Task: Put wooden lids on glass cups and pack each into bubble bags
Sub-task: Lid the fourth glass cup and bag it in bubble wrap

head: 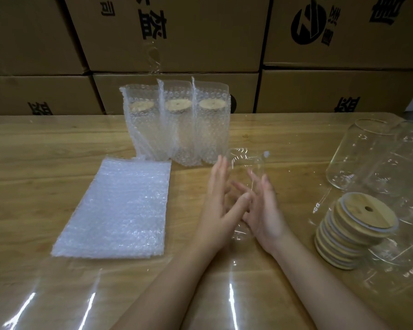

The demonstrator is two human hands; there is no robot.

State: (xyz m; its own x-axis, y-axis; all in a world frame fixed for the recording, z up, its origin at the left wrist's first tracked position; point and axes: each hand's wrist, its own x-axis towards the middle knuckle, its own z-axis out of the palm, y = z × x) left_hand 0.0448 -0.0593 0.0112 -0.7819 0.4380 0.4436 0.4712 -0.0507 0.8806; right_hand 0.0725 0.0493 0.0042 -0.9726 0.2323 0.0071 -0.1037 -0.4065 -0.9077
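Facing brown cardboard boxes (172, 39) beyond the hands, over a pale wooden table (34, 148); left of the left hand (216, 210) a flat white pile of bubble bags (119, 208), straight ahead three bagged, lidded cups (179, 129). Right of the right hand (264, 215), clear glass cups (367, 156) and a stack of round wooden lids (353, 232), nearer that hand. Cradling one clear glass cup (244, 167) between both palms, fingers (221, 167) straight and spread along its sides, long axis pointing away from the body, mouth end hard to tell.

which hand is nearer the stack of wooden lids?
Right. The right hand is to the left of the lid stack, with bare table between; the left hand lies beyond it, farther away.
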